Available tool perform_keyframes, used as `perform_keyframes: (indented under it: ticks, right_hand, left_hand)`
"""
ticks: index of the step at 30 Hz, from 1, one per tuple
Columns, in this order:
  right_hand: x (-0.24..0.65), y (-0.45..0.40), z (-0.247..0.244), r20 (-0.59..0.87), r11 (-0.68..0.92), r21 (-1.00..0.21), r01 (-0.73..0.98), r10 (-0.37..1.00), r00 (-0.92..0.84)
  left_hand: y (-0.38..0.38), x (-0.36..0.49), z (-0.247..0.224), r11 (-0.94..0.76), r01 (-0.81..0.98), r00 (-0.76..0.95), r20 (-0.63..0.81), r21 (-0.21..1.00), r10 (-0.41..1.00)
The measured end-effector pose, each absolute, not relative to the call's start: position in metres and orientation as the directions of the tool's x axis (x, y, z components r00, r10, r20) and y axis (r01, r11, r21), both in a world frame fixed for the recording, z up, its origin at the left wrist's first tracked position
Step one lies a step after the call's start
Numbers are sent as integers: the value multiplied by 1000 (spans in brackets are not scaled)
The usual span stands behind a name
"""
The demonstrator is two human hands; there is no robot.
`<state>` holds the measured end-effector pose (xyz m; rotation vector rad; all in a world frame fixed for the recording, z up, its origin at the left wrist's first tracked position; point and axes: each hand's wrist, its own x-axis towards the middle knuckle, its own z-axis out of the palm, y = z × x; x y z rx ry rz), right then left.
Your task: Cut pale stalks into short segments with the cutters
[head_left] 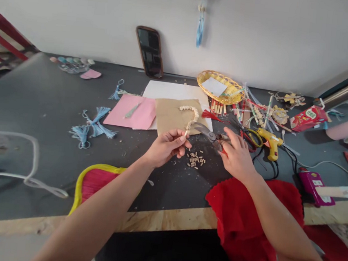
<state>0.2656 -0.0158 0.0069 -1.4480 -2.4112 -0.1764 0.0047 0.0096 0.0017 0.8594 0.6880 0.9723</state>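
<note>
My left hand (pixel 168 147) is closed in a pinch on a short pale stick (pixel 186 134). My right hand (pixel 237 155) grips a pair of shears (pixel 204 129) with dark metal blades, which point left above the stick's far end. The fingers partly hide the handles. Beyond the blades, a curved row of small pale pieces (pixel 191 108) lies on brown paper (pixel 169 115). Between my hands, a loose pile of short cut stick pieces (pixel 196 159) rests on the dark table (pixel 168 187).
A wicker basket (pixel 204 86), a yellow glue gun (pixel 271 144), a red drink carton (pixel 308 118) and a purple power strip (pixel 313 187) stand to the right. Blue tassels (pixel 92 126) and pink paper (pixel 132 112) lie left. A phone (pixel 150 52) leans on the wall. Red cloth (pixel 246 211) overhangs the front edge.
</note>
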Motion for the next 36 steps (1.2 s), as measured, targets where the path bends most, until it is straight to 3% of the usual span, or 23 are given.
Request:
perform_keyframes:
  ticks: [5,18,25,29,36]
  right_hand:
    - [258,-21,7,326,577,-17,817,775,-541]
    - [252,-24,7,341,609,-9,793,748,-570]
    - [269,-13,6,394,334,40,942,861,-322]
    - [270,-10,1,355,273,45,961,895,-271]
    - [267,2,-15,250,177,-154,972,959,-135]
  left_hand:
    - [10,5,-1,280,-426,380,-111,860,918]
    - [9,7,-2,296,-316,409,-152,902,900]
    - [9,7,2,292,-303,406,-154,907,901]
    - [8,6,2,306,-340,422,-146,889,895]
    - [7,7,3,341,-351,491,-138,872,860]
